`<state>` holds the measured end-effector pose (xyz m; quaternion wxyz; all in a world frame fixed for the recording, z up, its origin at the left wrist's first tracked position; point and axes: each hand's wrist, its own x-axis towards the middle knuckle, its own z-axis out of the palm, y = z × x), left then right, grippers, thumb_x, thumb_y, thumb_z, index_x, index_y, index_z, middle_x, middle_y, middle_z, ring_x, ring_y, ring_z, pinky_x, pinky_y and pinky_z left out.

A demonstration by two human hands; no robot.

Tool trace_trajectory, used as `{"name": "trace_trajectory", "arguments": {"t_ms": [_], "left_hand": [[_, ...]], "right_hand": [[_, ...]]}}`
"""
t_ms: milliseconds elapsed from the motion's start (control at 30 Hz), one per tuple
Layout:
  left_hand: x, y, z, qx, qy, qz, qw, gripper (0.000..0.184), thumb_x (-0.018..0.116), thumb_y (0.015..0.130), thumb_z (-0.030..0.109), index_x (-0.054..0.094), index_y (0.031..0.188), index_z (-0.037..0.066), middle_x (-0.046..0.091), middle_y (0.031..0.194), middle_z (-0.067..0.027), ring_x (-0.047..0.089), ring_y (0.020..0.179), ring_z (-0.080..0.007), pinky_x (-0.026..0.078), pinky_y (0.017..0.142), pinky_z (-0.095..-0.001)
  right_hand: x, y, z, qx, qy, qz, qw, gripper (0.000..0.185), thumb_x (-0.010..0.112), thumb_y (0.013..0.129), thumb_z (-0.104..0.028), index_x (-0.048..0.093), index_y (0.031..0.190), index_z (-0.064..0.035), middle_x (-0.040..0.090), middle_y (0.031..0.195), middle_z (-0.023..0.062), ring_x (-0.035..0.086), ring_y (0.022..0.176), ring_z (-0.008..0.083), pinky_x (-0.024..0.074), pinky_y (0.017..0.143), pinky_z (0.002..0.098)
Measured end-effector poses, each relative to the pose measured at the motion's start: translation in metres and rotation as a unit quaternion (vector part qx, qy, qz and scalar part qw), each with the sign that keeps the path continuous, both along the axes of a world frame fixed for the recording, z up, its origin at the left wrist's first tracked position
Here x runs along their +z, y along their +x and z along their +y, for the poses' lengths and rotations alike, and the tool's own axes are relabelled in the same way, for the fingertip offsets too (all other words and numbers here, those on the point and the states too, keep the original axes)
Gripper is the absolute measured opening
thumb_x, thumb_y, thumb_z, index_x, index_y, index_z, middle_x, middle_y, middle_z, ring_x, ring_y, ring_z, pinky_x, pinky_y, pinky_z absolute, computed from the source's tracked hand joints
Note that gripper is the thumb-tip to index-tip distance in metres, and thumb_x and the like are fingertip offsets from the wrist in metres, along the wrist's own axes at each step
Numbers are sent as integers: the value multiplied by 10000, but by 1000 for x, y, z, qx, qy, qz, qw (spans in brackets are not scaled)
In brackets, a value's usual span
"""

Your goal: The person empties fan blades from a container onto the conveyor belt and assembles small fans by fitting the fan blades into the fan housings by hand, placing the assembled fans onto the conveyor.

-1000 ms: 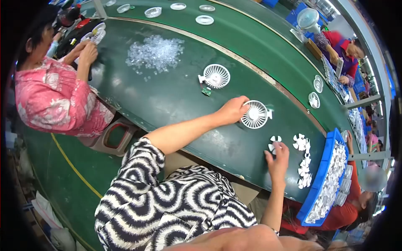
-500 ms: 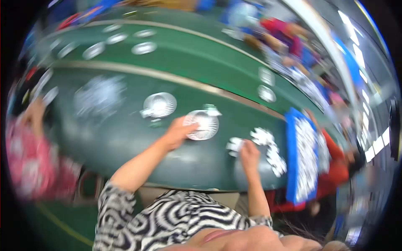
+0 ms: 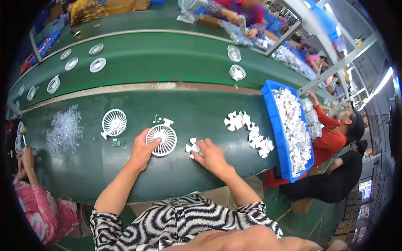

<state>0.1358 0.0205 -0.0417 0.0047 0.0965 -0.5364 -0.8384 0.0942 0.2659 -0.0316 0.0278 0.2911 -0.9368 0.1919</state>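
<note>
In my left hand [image 3: 143, 149] is a round white fan housing [image 3: 166, 138] with radial slats, the thumb pressed on its centre. A small green circuit board [image 3: 158, 119] lies just beyond its rim. To the right, my right hand [image 3: 210, 156] has its fingers closed on a white fan blade [image 3: 193, 147] with rounded lobes, a little above the table. A short gap separates the blade from the housing. A second fan housing [image 3: 114, 122] rests to the left, with another small circuit board [image 3: 116, 143] under it.
Several loose fan blades [image 3: 254, 136] lie at the right, beside a blue tray [image 3: 285, 142] heaped with white parts. A pile of small clear pieces [image 3: 64, 129] sits at the left. Behind runs a green conveyor [image 3: 138, 69] carrying more housings. Co-workers sit at both sides.
My right hand has come left with the fan blade, closer to the housing. My left hand still holds the housing. The camera view has turned and is sharper.
</note>
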Motion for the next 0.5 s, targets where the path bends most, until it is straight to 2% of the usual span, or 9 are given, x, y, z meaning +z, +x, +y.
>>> {"name": "trace_trajectory", "arguments": {"t_ms": [33, 100, 200, 233, 300, 333, 400, 433, 500], "left_hand": [[-1, -1, 2, 16, -20, 9, 1000, 296, 628, 839, 84, 551, 1105, -21, 636, 991, -72, 604, 901, -117, 481, 813, -263], [0, 2, 1, 24, -17, -7, 1000, 287, 616, 854, 90, 550, 1112, -19, 635, 988, -69, 602, 895, -112, 480, 806, -255], [-9, 0, -1, 34, 9, -25, 999, 268, 587, 902, 168, 554, 1101, -8, 630, 975, -52, 600, 871, -99, 483, 777, -245], [-8, 0, 0, 31, 15, -22, 999, 281, 578, 917, 208, 552, 1101, -3, 628, 968, -46, 601, 861, -93, 487, 761, -240], [-5, -1, 0, 10, 48, -32, 998, 318, 546, 940, 279, 546, 1107, 8, 626, 967, -41, 606, 850, -85, 498, 736, -235], [-6, -2, 0, -3, 61, -27, 998, 359, 522, 949, 329, 537, 1121, 14, 624, 978, -42, 611, 844, -84, 507, 725, -234], [-8, -2, 0, -27, 72, -17, 997, 374, 503, 954, 355, 538, 1121, 22, 622, 993, -42, 613, 853, -91, 510, 733, -243], [-3, 2, 2, -34, 77, -8, 996, 385, 496, 954, 374, 536, 1125, 31, 619, 992, -38, 608, 852, -91, 508, 726, -246], [-6, 3, 2, -62, 84, 2, 995, 390, 487, 958, 379, 537, 1135, 35, 616, 987, -35, 597, 847, -84, 507, 718, -253]], "right_hand": [[-2, -2, -1, 2, -6, -2, 1000, 305, 689, 769, -236, 598, 1016, -83, 547, 869, 114, 589, 730, 328, 497, 596, 421], [-5, -5, -1, 30, -118, -3, 993, 309, 708, 738, -166, 601, 1004, -52, 554, 827, 132, 582, 693, 327, 482, 579, 410], [9, -1, -10, 27, -180, -7, 983, 338, 726, 725, -110, 609, 1036, -46, 527, 764, 85, 507, 561, 179, 433, 505, 312], [19, 2, -16, 26, -215, -28, 976, 331, 728, 726, -94, 613, 1032, -43, 527, 770, 76, 475, 535, 156, 417, 491, 294], [36, 5, -29, 48, -212, -12, 976, 331, 741, 727, -93, 610, 1024, -27, 562, 834, 89, 562, 569, 179, 462, 476, 294], [35, 4, -37, 76, -235, 28, 969, 336, 732, 723, -74, 611, 1034, -38, 554, 807, 76, 495, 534, 148, 422, 479, 278], [40, 6, -53, 90, -209, 50, 972, 335, 739, 722, -94, 612, 1029, -44, 563, 827, 84, 543, 570, 188, 450, 494, 307], [40, 7, -63, 116, -164, 95, 975, 352, 740, 717, -111, 604, 1037, -57, 568, 858, 87, 583, 637, 235, 481, 534, 340], [36, 10, -72, 119, -131, 88, 980, 358, 736, 717, -113, 599, 1044, -63, 566, 867, 85, 590, 664, 247, 487, 551, 348]]}}
